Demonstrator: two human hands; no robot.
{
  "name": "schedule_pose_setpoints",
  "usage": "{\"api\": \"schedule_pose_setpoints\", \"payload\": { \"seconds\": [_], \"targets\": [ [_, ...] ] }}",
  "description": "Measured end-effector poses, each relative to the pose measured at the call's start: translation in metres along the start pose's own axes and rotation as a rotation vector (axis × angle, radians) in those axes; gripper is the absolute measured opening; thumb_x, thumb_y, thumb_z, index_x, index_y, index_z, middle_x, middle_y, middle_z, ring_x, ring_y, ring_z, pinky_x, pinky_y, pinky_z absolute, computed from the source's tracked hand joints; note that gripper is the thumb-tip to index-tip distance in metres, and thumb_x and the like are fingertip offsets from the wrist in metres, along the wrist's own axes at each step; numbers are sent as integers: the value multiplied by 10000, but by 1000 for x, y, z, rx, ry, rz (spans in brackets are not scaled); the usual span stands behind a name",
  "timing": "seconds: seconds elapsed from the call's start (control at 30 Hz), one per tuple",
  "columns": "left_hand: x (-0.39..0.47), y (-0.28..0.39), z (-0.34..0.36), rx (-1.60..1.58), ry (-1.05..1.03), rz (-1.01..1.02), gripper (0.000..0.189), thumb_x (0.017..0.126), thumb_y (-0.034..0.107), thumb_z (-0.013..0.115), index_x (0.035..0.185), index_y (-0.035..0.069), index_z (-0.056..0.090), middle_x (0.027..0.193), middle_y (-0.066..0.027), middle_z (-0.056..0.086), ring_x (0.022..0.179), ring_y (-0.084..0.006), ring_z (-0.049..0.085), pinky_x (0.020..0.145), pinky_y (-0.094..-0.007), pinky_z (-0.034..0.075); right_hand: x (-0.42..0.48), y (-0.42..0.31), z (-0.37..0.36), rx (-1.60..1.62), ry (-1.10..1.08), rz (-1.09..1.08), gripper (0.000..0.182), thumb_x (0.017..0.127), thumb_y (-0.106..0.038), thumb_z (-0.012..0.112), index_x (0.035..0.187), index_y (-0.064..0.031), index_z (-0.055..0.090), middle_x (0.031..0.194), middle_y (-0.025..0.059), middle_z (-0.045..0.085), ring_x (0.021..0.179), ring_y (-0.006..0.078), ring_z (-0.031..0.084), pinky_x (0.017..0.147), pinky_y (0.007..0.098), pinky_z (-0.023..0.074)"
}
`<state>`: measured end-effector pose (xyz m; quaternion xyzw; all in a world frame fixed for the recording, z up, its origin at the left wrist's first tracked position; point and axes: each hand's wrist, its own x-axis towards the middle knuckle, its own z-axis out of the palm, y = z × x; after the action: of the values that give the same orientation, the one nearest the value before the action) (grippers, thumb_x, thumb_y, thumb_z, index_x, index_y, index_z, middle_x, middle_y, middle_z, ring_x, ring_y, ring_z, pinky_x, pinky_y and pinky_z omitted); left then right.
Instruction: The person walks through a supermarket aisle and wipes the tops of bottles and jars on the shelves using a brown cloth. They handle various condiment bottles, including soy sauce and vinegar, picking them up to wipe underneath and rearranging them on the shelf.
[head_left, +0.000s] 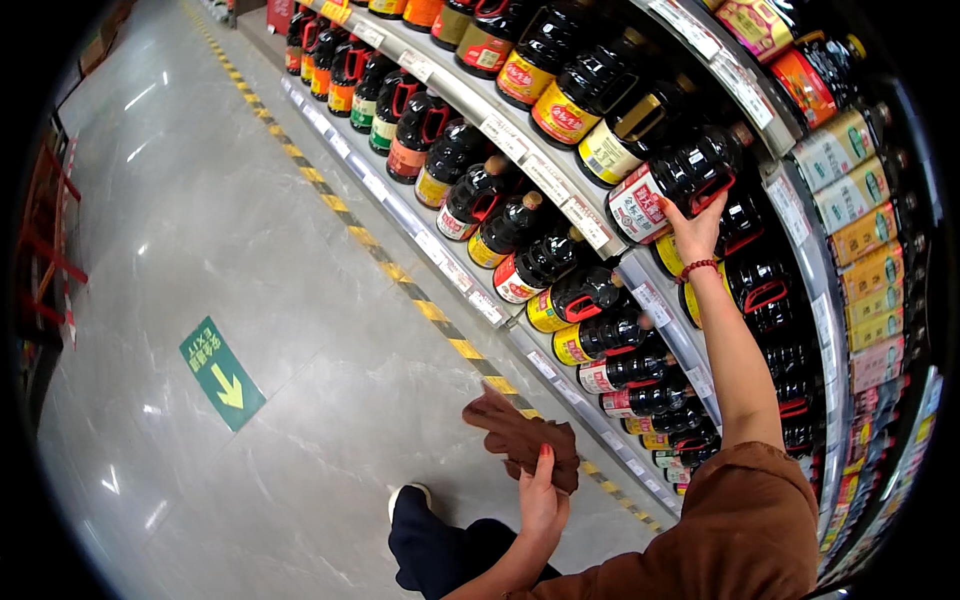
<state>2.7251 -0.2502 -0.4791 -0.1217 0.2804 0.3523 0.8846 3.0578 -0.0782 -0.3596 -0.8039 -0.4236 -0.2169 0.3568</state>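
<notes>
My right hand (696, 223), with a red bead bracelet at the wrist, has its fingers around the red handle of a large dark soy sauce bottle (675, 180) with a white and red label. That bottle stands at the front of a shelf, beside a bottle with a pale yellow label (611, 154). Part of the grip is hidden behind the hand. Low in front of me, over the floor, my left hand (543, 499) holds a crumpled brown cloth (534, 442), the thumb on top of it.
Shelves with price-tag edges (525, 161) run diagonally, packed with dark bottles above and below. Boxed bottles (855, 165) fill the right side. On the grey floor lie a yellow-black stripe (360, 234) and a green arrow sign (223, 373). A red metal rack (52, 247) stands far left.
</notes>
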Motion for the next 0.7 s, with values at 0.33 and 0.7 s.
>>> {"api": "schedule_pose_setpoints", "payload": {
  "seconds": [0.33,0.7],
  "targets": [
    [-48,14,-79,-57,226,425,483,901,174,513,1324,55,313,1291,-81,410,1177,-228,403,997,-364,321,5,-9,8,-230,-75,164,1132,633,-318,786,1334,120,14,1303,355,278,1202,417,353,996,385,333],
    [-276,96,-162,365,556,729,507,894,257,534,1302,22,346,1257,-118,448,1130,-245,456,961,-362,370,-99,-53,-75,-145,-888,154,750,703,-166,671,1306,-5,255,1183,260,471,1049,400,493,901,426,405]
  ]
}}
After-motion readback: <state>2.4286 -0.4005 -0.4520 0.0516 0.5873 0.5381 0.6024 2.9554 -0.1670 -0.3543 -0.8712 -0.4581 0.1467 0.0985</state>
